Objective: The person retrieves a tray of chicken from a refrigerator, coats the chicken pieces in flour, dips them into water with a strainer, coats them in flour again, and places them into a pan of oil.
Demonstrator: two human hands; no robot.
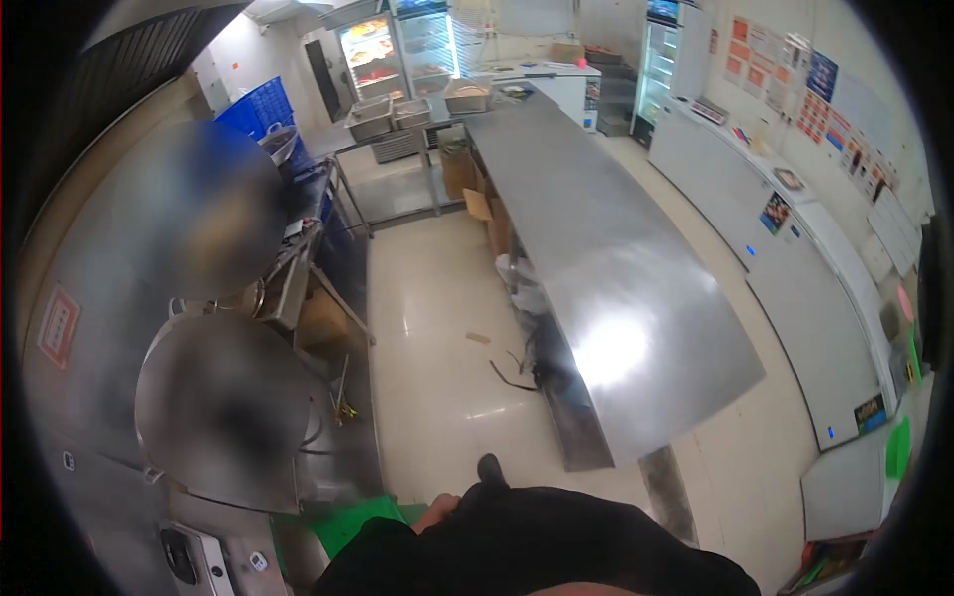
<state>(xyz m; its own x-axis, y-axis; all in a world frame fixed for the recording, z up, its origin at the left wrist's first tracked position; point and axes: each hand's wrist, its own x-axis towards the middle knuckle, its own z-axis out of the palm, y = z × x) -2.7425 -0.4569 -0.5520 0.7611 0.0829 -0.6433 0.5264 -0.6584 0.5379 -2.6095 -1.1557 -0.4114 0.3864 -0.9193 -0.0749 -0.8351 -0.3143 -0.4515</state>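
My left hand is low in front of me, beside my dark clothing. Only a small part of it shows past the black sleeve, and its fingers are too hidden to read. Just left of it lies a flat green surface; I cannot tell whether the hand touches it. My right hand is not visible as a hand; a sliver of skin shows at the bottom edge. The dark tip of a shoe stands on the floor ahead of the hand.
A long steel table runs ahead on the right. To the left stands a large round metal pot, smeared in view. White chest freezers line the right wall. Steel trays and a blue crate are farther back. A cable lies on the floor.
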